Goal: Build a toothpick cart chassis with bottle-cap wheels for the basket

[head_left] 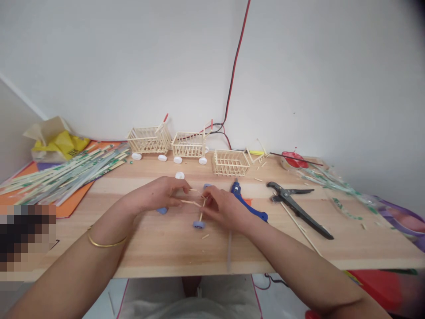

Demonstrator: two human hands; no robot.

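Observation:
Between my hands is a small frame of thin wooden sticks (187, 202) with blue-grey wheels (198, 225) at its ends. My left hand (161, 195) pinches its left side, and a wheel shows partly below that palm. My right hand (226, 207) closes its fingers on the right end, by the wheeled axle. Just beyond my right hand lies a blue hot glue gun (247, 203), partly hidden by it. A translucent glue stick (229, 252) seems to lie near the front edge. A loose white wheel (179, 176) is behind my left fingers.
Two wheeled stick carts (149, 141) and a stick basket (231, 163) stand along the wall. Wrapped chopsticks (73, 170) cover the left. Black-handled cutters (299, 208), a red bowl (295, 160) and plastic wrappers (341, 184) are on the right. A cable (236, 62) hangs down the wall.

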